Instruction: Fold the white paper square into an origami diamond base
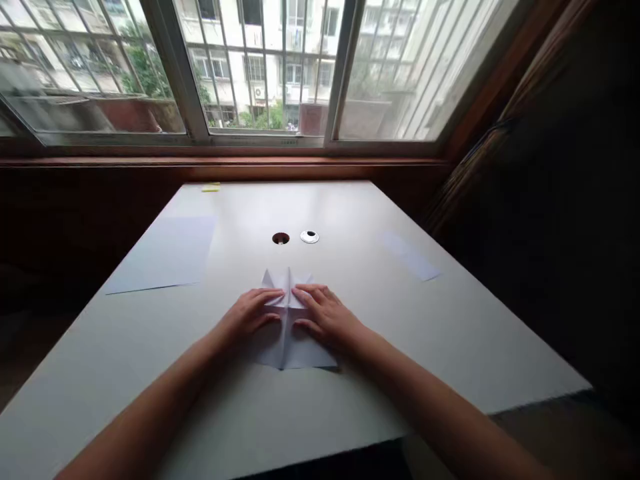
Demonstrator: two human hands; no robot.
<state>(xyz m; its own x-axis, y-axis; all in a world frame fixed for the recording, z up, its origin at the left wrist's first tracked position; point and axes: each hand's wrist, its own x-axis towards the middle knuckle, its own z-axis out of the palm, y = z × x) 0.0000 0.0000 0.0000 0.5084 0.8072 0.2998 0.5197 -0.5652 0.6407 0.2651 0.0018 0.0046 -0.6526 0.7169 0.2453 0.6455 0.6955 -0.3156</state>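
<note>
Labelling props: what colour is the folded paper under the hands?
White; the folded paper shows best in the head view.

A flat sheet (163,253), paper strip (410,257) and cap (309,237) lie on the table (450,333).

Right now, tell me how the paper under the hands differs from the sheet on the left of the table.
The folded paper is creased, with raised flaps; the flat sheet lies unfolded. The folded paper is pressed by the left hand and right hand; the flat sheet is untouched. Both are white, on the table.
</note>
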